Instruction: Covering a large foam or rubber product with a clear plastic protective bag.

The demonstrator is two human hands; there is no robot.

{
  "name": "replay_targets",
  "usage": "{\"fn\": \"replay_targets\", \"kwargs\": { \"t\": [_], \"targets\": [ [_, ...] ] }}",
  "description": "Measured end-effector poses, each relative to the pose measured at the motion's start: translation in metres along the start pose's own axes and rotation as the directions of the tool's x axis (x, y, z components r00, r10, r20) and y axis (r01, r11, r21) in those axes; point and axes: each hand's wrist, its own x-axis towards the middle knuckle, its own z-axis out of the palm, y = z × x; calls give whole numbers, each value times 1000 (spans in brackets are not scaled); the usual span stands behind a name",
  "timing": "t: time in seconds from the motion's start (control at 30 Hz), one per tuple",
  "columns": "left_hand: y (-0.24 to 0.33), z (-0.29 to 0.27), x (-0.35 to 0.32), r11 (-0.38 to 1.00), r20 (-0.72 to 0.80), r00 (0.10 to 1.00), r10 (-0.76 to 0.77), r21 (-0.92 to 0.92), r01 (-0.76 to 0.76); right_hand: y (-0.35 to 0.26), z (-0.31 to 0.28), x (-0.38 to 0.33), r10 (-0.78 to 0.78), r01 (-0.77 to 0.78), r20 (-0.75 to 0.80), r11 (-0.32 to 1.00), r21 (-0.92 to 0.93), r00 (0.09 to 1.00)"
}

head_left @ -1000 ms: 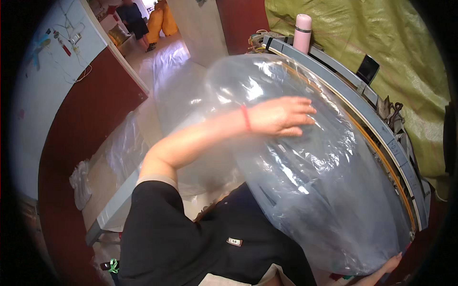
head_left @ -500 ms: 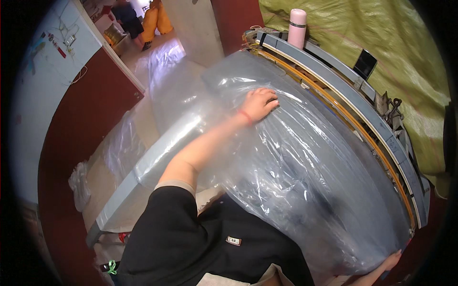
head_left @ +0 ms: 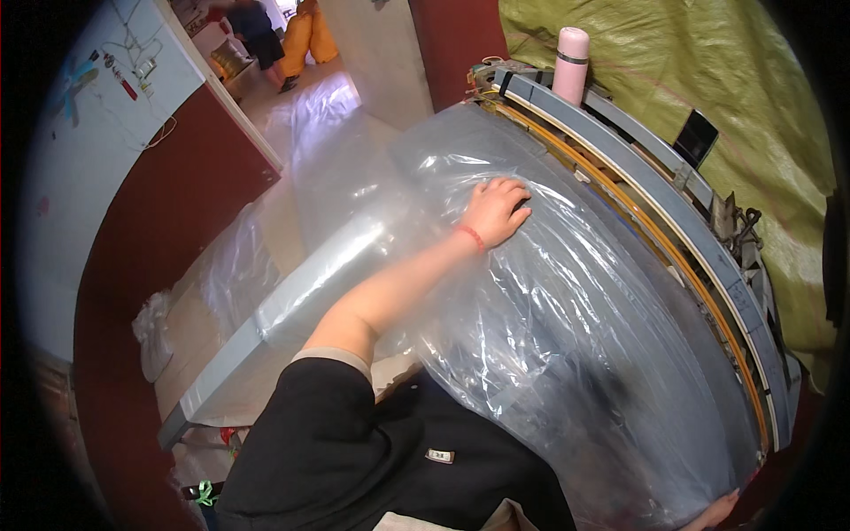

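A wide clear plastic sheet, wrinkled and shiny, lies spread over a grey tabletop. My left hand rests palm down on the sheet near its far part, open, with the fingers a little bent and apart. A red band circles that wrist. At the lower right corner of the sheet is my right hand, cut off by the picture's lower edge. It touches or is very near the sheet's edge there; its fingers are too little shown to tell their grip.
A long grey rail with an orange strip borders the table's right side. A pink flask, a dark phone and scissors sit along it. Green-yellow tarpaulin hangs behind. Another person stands beyond the doorway.
The whole view has shifted slightly, so the scene sits lower and further right. My left hand stays on the sheet; my right hand shows less, sunk toward the lower edge.
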Motion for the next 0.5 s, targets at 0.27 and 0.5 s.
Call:
{"fn": "replay_targets", "kwargs": {
  "t": [0.27,0.5],
  "targets": [
    [-2,5,1,1000,11,1000,-8,29,7,0,1,-2,-29,31,-63,998,46,998],
    [2,1,3,999,14,1000,-12,35,12,-19,-20,-6,-33,33,2,989,144,999]
  ]
}}
